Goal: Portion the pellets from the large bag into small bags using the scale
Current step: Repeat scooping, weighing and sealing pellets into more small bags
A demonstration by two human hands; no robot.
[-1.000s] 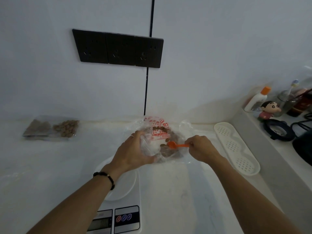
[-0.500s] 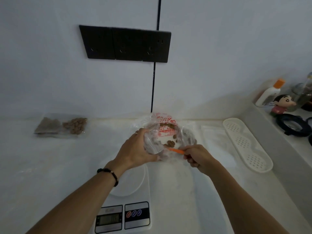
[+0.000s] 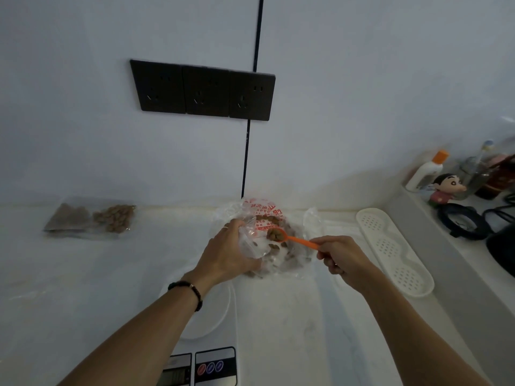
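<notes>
The large clear bag (image 3: 263,211) with red print lies open on the white counter, brown pellets inside. My left hand (image 3: 227,253) grips a small clear bag (image 3: 249,240) over it, mouth toward the right. My right hand (image 3: 341,256) pinches the handle of an orange spoon (image 3: 299,240); its bowl is heaped with pellets and hovers just right of the small bag's mouth. A white kitchen scale (image 3: 207,319) sits near me, partly under my left forearm, its display at the bottom edge.
Two filled small bags (image 3: 92,218) lie at the far left by the wall. A white perforated tray (image 3: 395,250) lies to the right. On the raised ledge at right stand a bottle (image 3: 425,171), a figurine (image 3: 446,188) and dark objects. Black wall sockets (image 3: 203,90) hang above.
My right hand has lifted the spoon out of the large bag with a load of pellets and brought it up beside the small bag's mouth. My left hand stays on the small bag.
</notes>
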